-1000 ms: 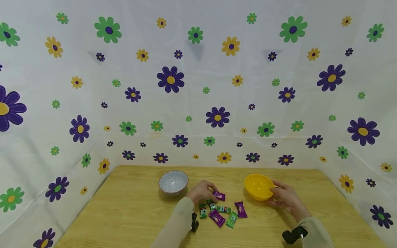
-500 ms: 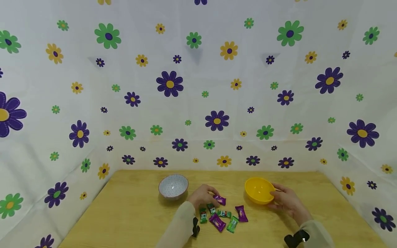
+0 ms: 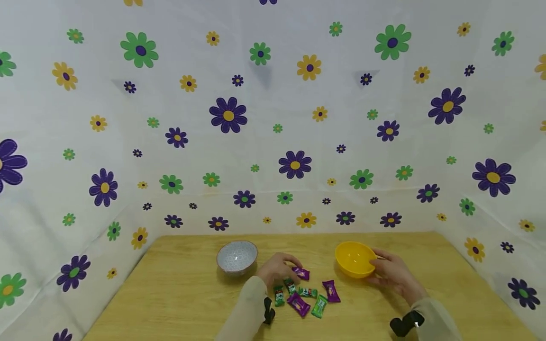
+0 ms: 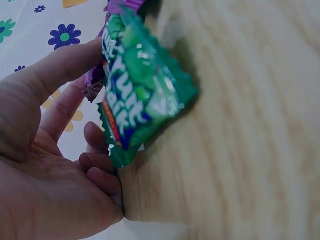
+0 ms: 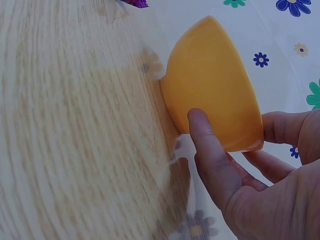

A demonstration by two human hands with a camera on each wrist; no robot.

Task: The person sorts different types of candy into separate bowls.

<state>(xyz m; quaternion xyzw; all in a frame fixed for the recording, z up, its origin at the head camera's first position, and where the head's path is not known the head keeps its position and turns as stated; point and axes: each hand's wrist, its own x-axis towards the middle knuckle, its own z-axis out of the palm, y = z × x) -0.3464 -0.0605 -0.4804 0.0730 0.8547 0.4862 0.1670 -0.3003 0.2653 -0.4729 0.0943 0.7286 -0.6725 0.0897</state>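
Observation:
My left hand (image 3: 275, 271) is low over the table, thumb and forefinger at the two ends of a purple-wrapped candy (image 3: 301, 273), which they appear to pinch. In the left wrist view a dark green candy (image 4: 137, 90) hides most of that purple candy and the fingertips. The other left fingers curl loosely near the tabletop. On the right, my right hand (image 3: 394, 274) grips a yellow bowl (image 3: 354, 260) by its near right side. The right wrist view shows the thumb at the rim and fingers against the outer wall; the bowl (image 5: 210, 90) stands upright on the table.
Several more candies lie between the hands: a purple one (image 3: 331, 291), another purple one (image 3: 298, 304), a light green one (image 3: 319, 306) and dark green ones (image 3: 279, 296). A pale patterned bowl (image 3: 237, 257) stands back left. Flowered cloth (image 3: 256, 142) walls the wooden table (image 3: 179, 289).
The head view has shifted slightly. Both hands, the bowls and the candies keep about the same places on the table.

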